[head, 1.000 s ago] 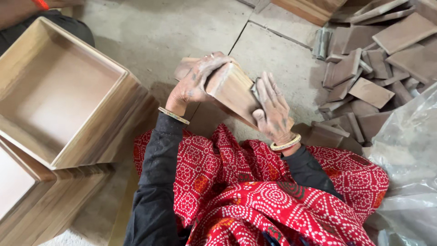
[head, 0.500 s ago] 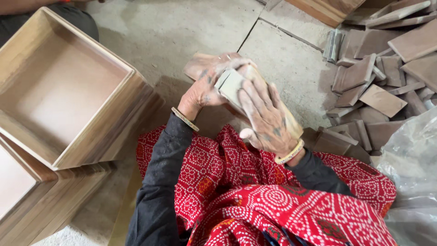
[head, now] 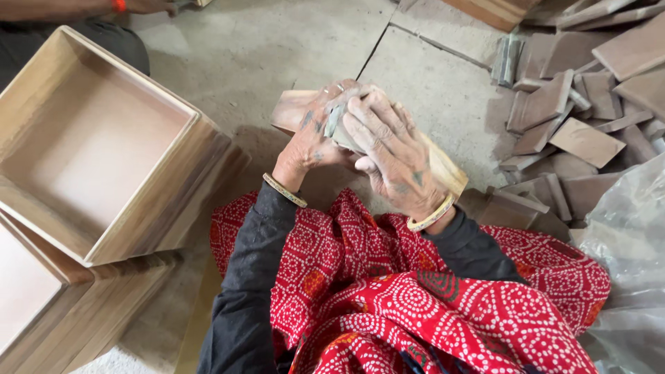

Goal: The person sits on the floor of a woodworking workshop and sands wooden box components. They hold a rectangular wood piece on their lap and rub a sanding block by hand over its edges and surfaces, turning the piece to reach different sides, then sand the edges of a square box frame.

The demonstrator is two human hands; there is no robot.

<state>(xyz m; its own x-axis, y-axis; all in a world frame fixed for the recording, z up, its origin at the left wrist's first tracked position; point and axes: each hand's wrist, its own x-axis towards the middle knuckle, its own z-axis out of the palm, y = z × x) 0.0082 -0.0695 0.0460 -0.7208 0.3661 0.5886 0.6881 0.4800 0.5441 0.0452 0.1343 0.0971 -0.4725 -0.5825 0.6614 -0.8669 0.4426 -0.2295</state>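
A flat wooden piece [head: 443, 166] is held above my lap, its left end [head: 291, 107] sticking out past my fingers. My left hand [head: 312, 142] grips that end from below. My right hand [head: 391, 156] lies across the top of the board, pressing a small grey pad [head: 334, 119] against it near my left fingers. Both hands are dusty, and each wrist wears a bangle. A red patterned cloth [head: 415, 291] covers my lap below them.
A stack of open wooden boxes [head: 138, 221] stands on the left. Several loose wooden pieces [head: 582, 118] are heaped at the right, beside a clear plastic bag [head: 627, 249]. Another person's arm with a red band [head: 104, 7] shows at the top left. Concrete floor [head: 277, 48] lies beyond.
My right hand has moved from the board's right edge onto its top and slid left toward my left hand. The board has dropped from tilted upright to lying flatter.
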